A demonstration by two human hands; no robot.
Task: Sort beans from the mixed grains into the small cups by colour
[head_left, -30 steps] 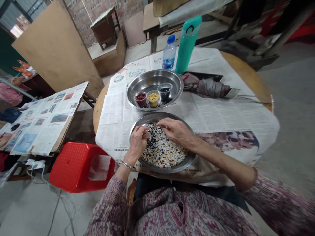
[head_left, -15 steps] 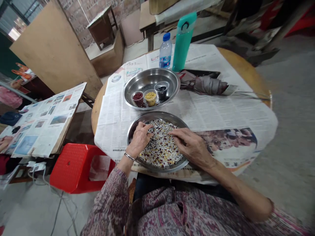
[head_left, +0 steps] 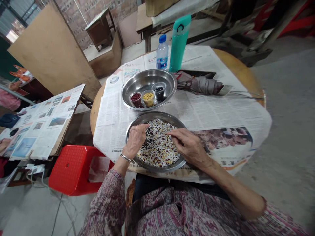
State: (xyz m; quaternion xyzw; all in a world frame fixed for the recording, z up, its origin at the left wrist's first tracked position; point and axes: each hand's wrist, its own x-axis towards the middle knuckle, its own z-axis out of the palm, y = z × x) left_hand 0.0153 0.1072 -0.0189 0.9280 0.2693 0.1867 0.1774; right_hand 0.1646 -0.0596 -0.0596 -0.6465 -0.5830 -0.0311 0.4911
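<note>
A steel basin (head_left: 180,120) near me holds a spread of mixed grains (head_left: 158,147), white with dark red, yellow and black bits. Over its left side is my left hand (head_left: 136,139), wearing a silver bangle, its fingers curled together; whatever they hold is hidden. My right hand (head_left: 188,144) reaches over the right rim, index finger and thumb drawn close at the grains, with nothing nameable visible between them. Behind, a second steel basin (head_left: 134,83) contains clear cups of dark red beans (head_left: 136,97), yellow beans (head_left: 148,97) and black beans (head_left: 159,91).
A water bottle (head_left: 162,54) and a tall teal bottle (head_left: 180,46) stand behind the basins. A folded grey umbrella (head_left: 201,84) lies at right on the newspaper-covered table (head_left: 228,113). A red stool (head_left: 67,168) and another papered table (head_left: 44,124) are at left.
My left hand has turned, its fingers drawing together near the left rim. My right hand stays about where it was over the grains. The whole view has shifted slightly.
</note>
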